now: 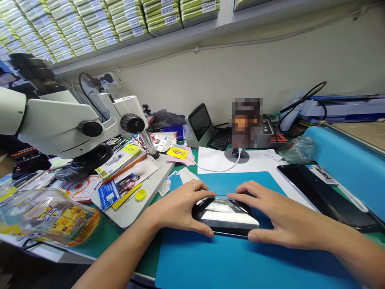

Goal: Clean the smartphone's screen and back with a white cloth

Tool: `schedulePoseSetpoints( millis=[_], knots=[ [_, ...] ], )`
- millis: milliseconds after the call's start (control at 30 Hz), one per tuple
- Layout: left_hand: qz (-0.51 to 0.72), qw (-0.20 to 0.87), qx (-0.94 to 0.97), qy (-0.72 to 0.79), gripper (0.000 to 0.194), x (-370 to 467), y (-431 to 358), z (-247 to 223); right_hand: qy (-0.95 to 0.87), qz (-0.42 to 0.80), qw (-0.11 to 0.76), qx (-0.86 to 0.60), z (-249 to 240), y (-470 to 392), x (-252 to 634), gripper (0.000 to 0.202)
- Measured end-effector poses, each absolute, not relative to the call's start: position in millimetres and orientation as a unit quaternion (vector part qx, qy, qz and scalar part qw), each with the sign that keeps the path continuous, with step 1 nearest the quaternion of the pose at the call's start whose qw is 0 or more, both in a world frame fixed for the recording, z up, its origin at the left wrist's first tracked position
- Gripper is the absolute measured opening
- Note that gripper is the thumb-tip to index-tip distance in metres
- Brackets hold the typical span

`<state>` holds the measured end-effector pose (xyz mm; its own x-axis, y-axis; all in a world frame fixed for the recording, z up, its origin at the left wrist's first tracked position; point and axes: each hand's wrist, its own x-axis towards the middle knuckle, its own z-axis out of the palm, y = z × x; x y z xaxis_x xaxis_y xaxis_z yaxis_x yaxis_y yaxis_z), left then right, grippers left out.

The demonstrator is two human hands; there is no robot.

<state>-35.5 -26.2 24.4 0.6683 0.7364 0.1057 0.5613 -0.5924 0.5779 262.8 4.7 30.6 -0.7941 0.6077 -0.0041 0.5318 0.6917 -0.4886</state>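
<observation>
A glossy black smartphone (225,214) is held sideways just over or on the blue mat (207,261); I cannot tell whether it touches. A bright reflection runs across its face. My left hand (183,206) grips its left end, thumb along the near edge and fingers at the far edge; one finger wears a ring. On the right end, my right hand (270,212) has its thumb at the near corner and its fingers on the far edge. To the right lies a larger dark flat device (325,192) with a black screen.
At left a white microscope (63,124) overhangs its base, which carries booklets (123,160) and a yellow cap (140,195). A plastic bottle (51,214) lies at front left. Behind the mat are a small grey display (200,126), a white cable (216,170) and a glass jar (297,149).
</observation>
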Motion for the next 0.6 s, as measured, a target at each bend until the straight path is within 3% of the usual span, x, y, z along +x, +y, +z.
schedulePoseSetpoints(
  millis=[600],
  knots=[
    [0.150,0.231,0.887,0.371,0.074,-42.2,-23.4,28.0,-0.916,0.236,0.057,-0.319,23.5,7.3,261.9,0.070]
  ],
)
